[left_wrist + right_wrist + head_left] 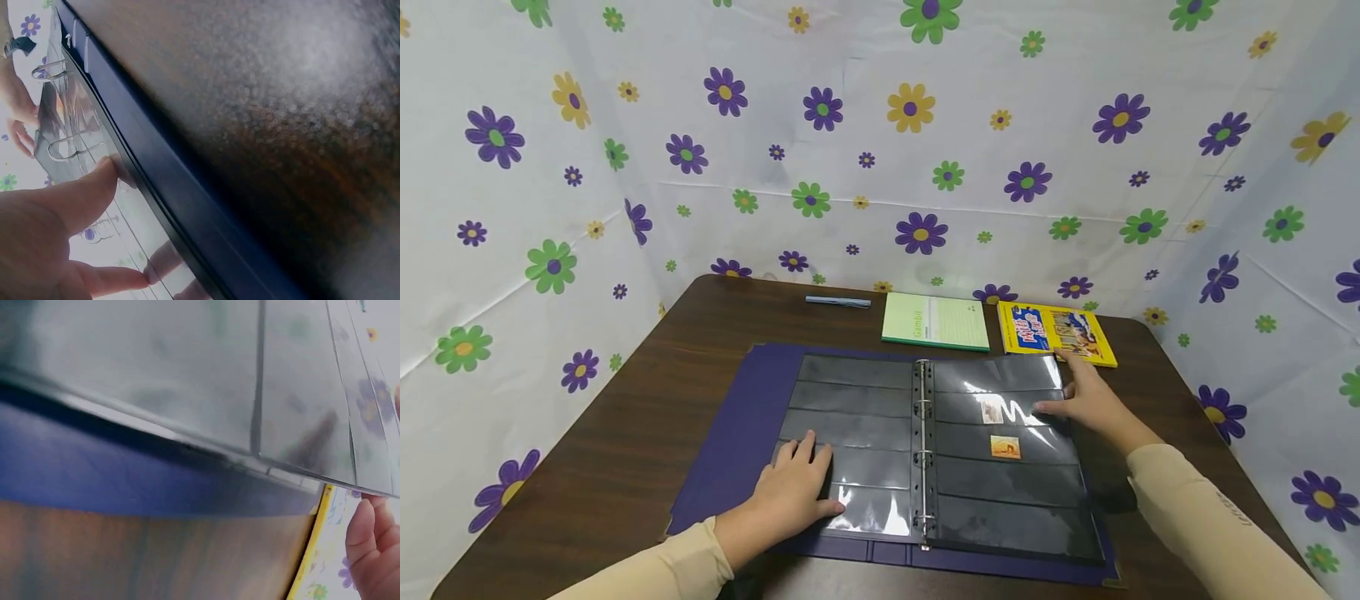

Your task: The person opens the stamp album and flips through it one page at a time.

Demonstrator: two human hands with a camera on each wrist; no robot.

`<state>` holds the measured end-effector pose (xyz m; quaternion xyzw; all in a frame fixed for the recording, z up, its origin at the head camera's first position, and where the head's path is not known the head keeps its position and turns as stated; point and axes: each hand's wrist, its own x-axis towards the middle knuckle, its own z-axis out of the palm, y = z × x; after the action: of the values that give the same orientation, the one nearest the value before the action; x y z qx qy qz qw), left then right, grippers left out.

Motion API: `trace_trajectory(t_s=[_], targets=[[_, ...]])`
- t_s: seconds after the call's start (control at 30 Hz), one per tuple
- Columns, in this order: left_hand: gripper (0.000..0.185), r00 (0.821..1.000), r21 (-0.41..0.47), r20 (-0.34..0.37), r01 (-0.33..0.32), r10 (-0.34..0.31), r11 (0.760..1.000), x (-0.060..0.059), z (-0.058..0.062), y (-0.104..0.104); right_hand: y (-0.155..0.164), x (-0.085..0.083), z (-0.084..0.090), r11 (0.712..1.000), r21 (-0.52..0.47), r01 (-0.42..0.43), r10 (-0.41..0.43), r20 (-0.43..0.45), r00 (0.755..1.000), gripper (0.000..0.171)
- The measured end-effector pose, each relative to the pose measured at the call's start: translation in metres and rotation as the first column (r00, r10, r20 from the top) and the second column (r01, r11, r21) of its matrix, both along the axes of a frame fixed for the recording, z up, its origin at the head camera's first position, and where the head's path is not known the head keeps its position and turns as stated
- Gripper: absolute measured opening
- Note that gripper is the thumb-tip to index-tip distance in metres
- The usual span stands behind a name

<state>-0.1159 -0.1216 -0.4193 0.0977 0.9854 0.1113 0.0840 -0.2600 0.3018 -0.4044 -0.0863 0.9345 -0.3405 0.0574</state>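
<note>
This looks like a makeshift recording booth, not a lived-in room: white sheets printed with flowers (917, 167) hang on three sides of a dark wooden table (625, 450), which holds stationery, namely a pen (838, 301), a green notepad (936, 321) and a yellow booklet (1055, 332).

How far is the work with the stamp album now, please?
Done: two stamps sit in strips of the right page of the open album. In hand: the left hand presses flat on the left page; the right hand touches the right page's outer edge. Left: the other strips look unfilled.
</note>
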Motion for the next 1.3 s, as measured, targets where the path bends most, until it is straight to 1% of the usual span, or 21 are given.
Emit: trace_trajectory(t_s=[0.07, 0.13, 0.2, 0.3, 0.33, 0.43, 0.5, 0.53, 0.67, 0.73, 0.8, 0.93, 0.97, 1.03, 1.07, 1.1, 1.13, 1.17, 1.2, 1.23, 1.3], targets=[[0.078, 1.0, 0.005, 0.003, -0.003, 0.003, 1.0, 0.001, -0.001, 0.0, 0.003, 0.009, 0.005, 0.993, -0.093, 0.068, -0.065, 0.031, 0.997, 0.096], [0.078, 1.0, 0.011, 0.004, -0.004, 0.004, 1.0, 0.001, -0.002, -0.001, 0.006, 0.019, 0.007, 0.974, -0.2, 0.107, -0.086, 0.111, 0.99, 0.082], [0.078, 1.0, 0.014, 0.003, -0.004, 0.004, 1.0, 0.001, -0.002, -0.001, 0.009, 0.029, 0.005, 0.957, -0.266, 0.117, -0.065, 0.197, 0.978, 0.065], [0.078, 1.0, 0.014, 0.003, -0.004, 0.004, 1.0, 0.0, -0.001, -0.001, 0.014, 0.042, -0.001, 0.933, -0.348, 0.093, 0.031, 0.336, 0.941, 0.041], [0.078, 1.0, 0.014, 0.004, -0.004, 0.004, 1.0, 0.0, -0.001, -0.001, 0.015, 0.046, -0.004, 0.927, -0.365, 0.083, 0.056, 0.354, 0.933, 0.036], [0.077, 1.0, 0.014, 0.007, -0.003, 0.003, 1.0, 0.0, 0.0, -0.001, 0.015, 0.053, -0.006, 0.911, -0.402, 0.09, 0.069, 0.365, 0.929, 0.033], [0.077, 1.0, 0.016, 0.009, -0.004, 0.004, 1.0, 0.0, 0.001, -0.001, 0.013, 0.055, -0.002, 0.885, -0.451, 0.113, 0.061, 0.353, 0.934, 0.031], [0.077, 1.0, 0.016, 0.01, -0.004, 0.003, 1.0, 0.0, 0.001, -0.002, 0.011, 0.055, 0.002, 0.867, -0.48, 0.135, 0.051, 0.355, 0.934, 0.03], [0.077, 1.0, 0.019, 0.007, 0.005, -0.005, 1.0, 0.0, 0.001, -0.002, -0.002, 0.052, 0.027, 0.764, -0.617, 0.186, 0.082, 0.379, 0.922, 0.029], [0.077, 1.0, 0.022, 0.004, 0.01, -0.01, 1.0, 0.0, 0.001, -0.002, -0.011, 0.05, 0.042, 0.729, -0.661, 0.18, 0.104, 0.366, 0.925, 0.028], [0.077, 1.0, 0.025, 0.005, 0.013, -0.013, 1.0, -0.001, 0.001, -0.002, -0.02, 0.047, 0.057, 0.705, -0.693, 0.152, 0.132, 0.338, 0.932, 0.027], [0.077, 0.999, 0.03, 0.031, 0.018, -0.019, 0.999, -0.003, 0.004, -0.003, -0.042, 0.042, 0.084, 0.675, -0.733, 0.078, 0.196, 0.281, 0.94, 0.026], [0.078, 0.999, 0.034, 0.041, 0.019, -0.021, 0.999, -0.005, 0.005, -0.003, -0.049, 0.041, 0.091, 0.676, -0.735, 0.061, 0.208, 0.269, 0.94, 0.025], [0.078, 0.998, 0.051, 0.065, 0.013, -0.016, 0.999, -0.01, 0.012, -0.004, -0.063, 0.039, 0.102, 0.709, -0.705, 0.002, 0.216, 0.22, 0.951, 0.022], [0.078, 0.998, 0.064, 0.067, 0.007, -0.011, 0.998, -0.013, 0.017, -0.004, -0.07, 0.038, 0.107, 0.727, -0.686, -0.025, 0.217, 0.195, 0.956, 0.022], [0.077, 0.998, 0.081, 0.064, 0.002, -0.007, 0.997, -0.018, 0.024, -0.004, -0.078, 0.037, 0.112, 0.752, -0.657, -0.052, 0.213, 0.168, 0.962, 0.024], [0.077, 0.998, 0.103, 0.06, -0.005, -0.001, 0.995, -0.024, 0.033, -0.004, -0.086, 0.036, 0.116, 0.773, -0.629, -0.084, 0.216, 0.137, 0.967, 0.027], [0.075, 0.999, 0.129, 0.051, -0.011, 0.004, 0.992, -0.031, 0.044, -0.003, -0.095, 0.035, 0.12, 0.797, -0.593, -0.114, 0.216, 0.103, 0.971, 0.031], [0.073, 0.999, 0.161, 0.041, -0.015, 0.008, 0.987, -0.037, 0.057, -0.001, -0.103, 0.033, 0.123, 0.814, -0.563, -0.142, 0.218, 0.07, 0.973, 0.036], [0.071, 1.0, 0.195, 0.021, -0.009, 0.005, 0.981, -0.043, 0.07, 0.002, -0.112, 0.032, 0.126, 0.814, -0.557, -0.164, 0.234, 0.055, 0.971, 0.036], [0.062, 1.0, 0.273, 0.001, 0.008, -0.008, 0.962, -0.053, 0.098, 0.009, -0.129, 0.03, 0.131, 0.827, -0.532, -0.18, 0.238, 0.042, 0.97, 0.038]])
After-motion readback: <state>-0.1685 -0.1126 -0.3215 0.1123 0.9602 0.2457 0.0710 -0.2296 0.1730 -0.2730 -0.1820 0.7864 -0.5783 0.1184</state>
